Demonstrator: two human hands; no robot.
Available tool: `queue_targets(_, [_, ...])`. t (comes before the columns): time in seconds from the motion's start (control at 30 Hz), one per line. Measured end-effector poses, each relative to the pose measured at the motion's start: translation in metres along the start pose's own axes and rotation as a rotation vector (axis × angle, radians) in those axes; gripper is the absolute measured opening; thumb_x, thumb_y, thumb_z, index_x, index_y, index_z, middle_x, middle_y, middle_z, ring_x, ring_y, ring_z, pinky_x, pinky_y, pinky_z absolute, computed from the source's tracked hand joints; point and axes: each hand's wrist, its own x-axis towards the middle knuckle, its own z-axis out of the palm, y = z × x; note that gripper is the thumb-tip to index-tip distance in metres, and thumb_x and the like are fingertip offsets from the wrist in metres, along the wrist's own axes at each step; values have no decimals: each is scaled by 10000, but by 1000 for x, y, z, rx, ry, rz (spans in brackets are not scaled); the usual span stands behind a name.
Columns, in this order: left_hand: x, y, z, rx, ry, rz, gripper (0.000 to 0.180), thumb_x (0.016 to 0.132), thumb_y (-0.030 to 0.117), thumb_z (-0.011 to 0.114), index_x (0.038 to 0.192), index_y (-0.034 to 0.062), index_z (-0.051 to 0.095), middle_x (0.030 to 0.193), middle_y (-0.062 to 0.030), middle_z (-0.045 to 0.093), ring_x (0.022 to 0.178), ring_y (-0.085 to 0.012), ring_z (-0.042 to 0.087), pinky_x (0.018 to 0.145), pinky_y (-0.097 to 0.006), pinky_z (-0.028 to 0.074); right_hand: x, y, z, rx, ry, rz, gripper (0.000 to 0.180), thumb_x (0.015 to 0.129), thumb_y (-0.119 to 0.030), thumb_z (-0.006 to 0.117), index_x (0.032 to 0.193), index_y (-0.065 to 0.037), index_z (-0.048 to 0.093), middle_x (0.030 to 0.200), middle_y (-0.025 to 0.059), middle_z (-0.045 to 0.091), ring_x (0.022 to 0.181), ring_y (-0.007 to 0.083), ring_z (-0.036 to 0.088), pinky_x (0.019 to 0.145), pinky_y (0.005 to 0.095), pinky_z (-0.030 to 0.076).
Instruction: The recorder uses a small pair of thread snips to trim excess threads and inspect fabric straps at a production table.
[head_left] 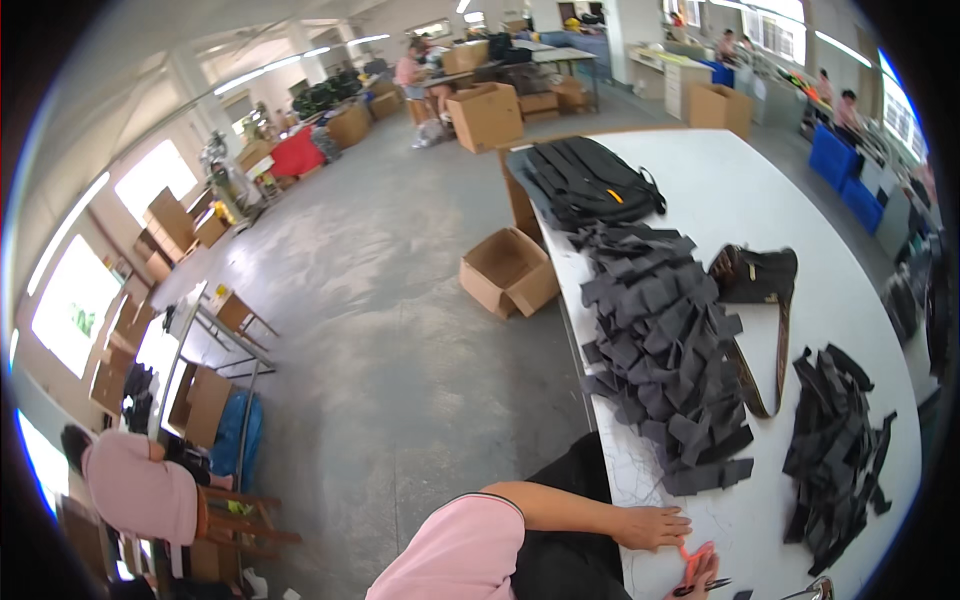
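Left hand: the left hand (655, 526) lies flat, palm down, on the white table (760, 190), fingers spread and gripping nothing.
Right hand: the right hand (705, 575) sits just beside the left one, at the picture's lower edge; its fingers are closed around pink-handled scissors (697, 562), blades hidden or too small to tell.
Just beyond the left hand: a long heap of dark grey fabric strips (660, 350) starts right above the fingertips and runs away up the table.
To the right of both hands: a second, smaller pile of dark strips (838, 445), well apart from the first heap.
Between the two piles: a brown strap (762, 385) that leads up to a brown bag (755, 272).
Far end of the heap: a black backpack (590, 180) lying flat on the table, farthest from the hands.
Surface: smooth white tabletop with a wooden edge; faint thread-like marks show near the left hand.
Left of the table: bare grey concrete floor (400, 300), with an open cardboard box (508, 272) standing close to the table's side.
Room: a large workshop with bright windows along the left wall, ceiling strip lights, stacks of cardboard cartons and more tables further back.
Other people: a person in a pink top (140, 490) sits at lower left, and others work at distant tables.
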Motion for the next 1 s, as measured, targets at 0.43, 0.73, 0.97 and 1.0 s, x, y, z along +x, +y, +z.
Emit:
queue_targets(0.43, [-120,-1,-69,153,-51,-499,629,881,377,490,1351,-18,354,1444,-182,306,1335,-302,303,1118,-430,197,-5,64,137,109,-350,270,507,958,-181,471,1377,46,298,1342,211,454,1121,236,549,848,277,494])
queue_targets(0.73, [-194,-49,-84,457,594,-1182,555,790,141,626,1289,-8,435,1401,-205,353,1299,-342,336,1039,-441,302,21,55,191,-45,-265,274,436,955,-148,472,1330,51,374,1319,124,467,1207,217,463,999,329,387])
queue_targets(0.97, [-124,0,-60,343,393,-663,438,741,189,638,1139,28,551,1237,-185,501,1257,-323,387,1073,-491,242,30,95,199,-69,-124,153,330,951,-179,509,1222,8,514,1279,98,489,1152,190,476,985,322,376])
queue_targets(1.0, [-104,-3,-66,138,208,-670,466,791,209,594,1211,34,490,1303,-166,464,1294,-307,357,1078,-488,232,36,87,191,-129,-170,61,313,956,-167,500,1209,17,518,1276,102,493,1157,198,475,991,325,372])
